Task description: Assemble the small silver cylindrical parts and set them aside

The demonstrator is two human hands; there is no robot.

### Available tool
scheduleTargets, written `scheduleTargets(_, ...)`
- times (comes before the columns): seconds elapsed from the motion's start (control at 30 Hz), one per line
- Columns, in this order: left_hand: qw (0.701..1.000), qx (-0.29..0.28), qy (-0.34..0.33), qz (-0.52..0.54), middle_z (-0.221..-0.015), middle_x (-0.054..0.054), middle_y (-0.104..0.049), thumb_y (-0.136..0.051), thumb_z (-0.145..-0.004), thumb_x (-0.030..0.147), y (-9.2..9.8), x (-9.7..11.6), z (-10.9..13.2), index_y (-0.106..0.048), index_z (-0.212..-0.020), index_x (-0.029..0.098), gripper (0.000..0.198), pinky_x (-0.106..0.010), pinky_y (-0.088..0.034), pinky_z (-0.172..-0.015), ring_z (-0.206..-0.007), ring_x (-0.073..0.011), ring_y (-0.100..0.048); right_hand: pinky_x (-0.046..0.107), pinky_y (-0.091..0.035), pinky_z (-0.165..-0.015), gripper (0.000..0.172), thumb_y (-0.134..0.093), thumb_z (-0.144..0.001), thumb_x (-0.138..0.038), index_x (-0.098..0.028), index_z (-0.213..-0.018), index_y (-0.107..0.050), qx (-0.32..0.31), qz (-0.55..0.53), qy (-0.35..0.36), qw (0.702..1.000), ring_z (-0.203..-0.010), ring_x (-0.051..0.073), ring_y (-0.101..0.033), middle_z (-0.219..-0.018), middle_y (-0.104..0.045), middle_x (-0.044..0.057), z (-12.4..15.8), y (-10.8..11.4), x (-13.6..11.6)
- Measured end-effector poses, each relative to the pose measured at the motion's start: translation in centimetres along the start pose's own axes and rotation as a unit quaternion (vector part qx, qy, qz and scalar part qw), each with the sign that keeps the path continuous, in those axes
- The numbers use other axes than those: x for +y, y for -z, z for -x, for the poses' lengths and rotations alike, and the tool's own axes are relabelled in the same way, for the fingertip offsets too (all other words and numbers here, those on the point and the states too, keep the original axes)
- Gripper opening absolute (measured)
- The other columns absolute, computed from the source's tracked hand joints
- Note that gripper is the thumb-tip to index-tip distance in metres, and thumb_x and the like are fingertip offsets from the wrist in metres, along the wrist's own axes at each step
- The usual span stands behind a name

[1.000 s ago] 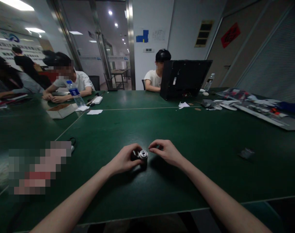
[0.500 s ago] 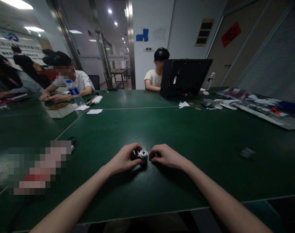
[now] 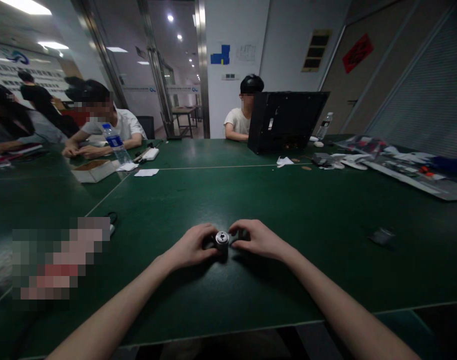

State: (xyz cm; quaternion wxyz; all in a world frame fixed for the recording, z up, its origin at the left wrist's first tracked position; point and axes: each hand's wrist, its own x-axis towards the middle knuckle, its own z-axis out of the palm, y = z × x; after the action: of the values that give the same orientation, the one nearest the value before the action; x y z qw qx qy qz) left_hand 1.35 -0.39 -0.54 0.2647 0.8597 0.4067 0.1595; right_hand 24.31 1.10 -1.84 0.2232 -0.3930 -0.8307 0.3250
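A small silver metal cylinder [image 3: 222,240] stands upright on the green table, with a dark-holed disc on its top face. My left hand [image 3: 194,245] curves around its left side, thumb in front and fingers behind, and appears to hold it. On the other side, my right hand [image 3: 259,239] forms a C shape with thumb and fingers apart and nothing between them. Its fingertips are close to the cylinder's right side; whether they touch it I cannot tell.
A blurred flat item [image 3: 63,260] lies to the left, and a small clear plastic piece [image 3: 382,235] to the right. Farther back are an open box [image 3: 94,171], a water bottle [image 3: 115,142], a black monitor-like case [image 3: 288,120] and a cluttered board [image 3: 431,177]. Two people sit opposite.
My right hand's thumb and fingers have spread from a closer pinch, the fingers rising slightly toward the cylinder. My left hand's fingertips have shifted slightly around the cylinder, which stays almost in place.
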Motion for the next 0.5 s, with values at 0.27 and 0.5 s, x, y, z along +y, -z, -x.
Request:
scheduleTargets(0.27, 1.000, 0.004, 0.004, 0.014, -0.096, -0.005, -0.061, -0.062, -0.079, 0.032, 0.0, -0.3, -0.1, -0.064, -0.094, 0.018, 0.020, -0.029, -0.042, -0.080, -0.090, -0.0220, -0.056, 0.029, -0.046, -0.078, 0.037, -0.067, -0.076, -0.024, -0.019, -0.111, -0.061, 0.020, -0.041, 0.035, 0.998, -0.086, 0.016, -0.059, -0.100, -0.066, 0.005, -0.2, -1.3, -0.7)
scheduleTargets(0.5, 1.000, -0.010, 0.002, 0.027, -0.096, -0.004, -0.059, -0.061, -0.082, 0.027, 0.1, -0.3, -0.1, -0.063, -0.094, 0.018, 0.015, -0.028, -0.042, -0.079, -0.089, -0.0205, -0.055, 0.028, -0.045, -0.075, 0.028, -0.066, -0.076, -0.023, -0.018, -0.104, -0.061, 0.024, -0.046, 0.038, 0.998, -0.083, 0.016, -0.059, -0.096, -0.066, 0.004, -0.3, -1.6, -0.8)
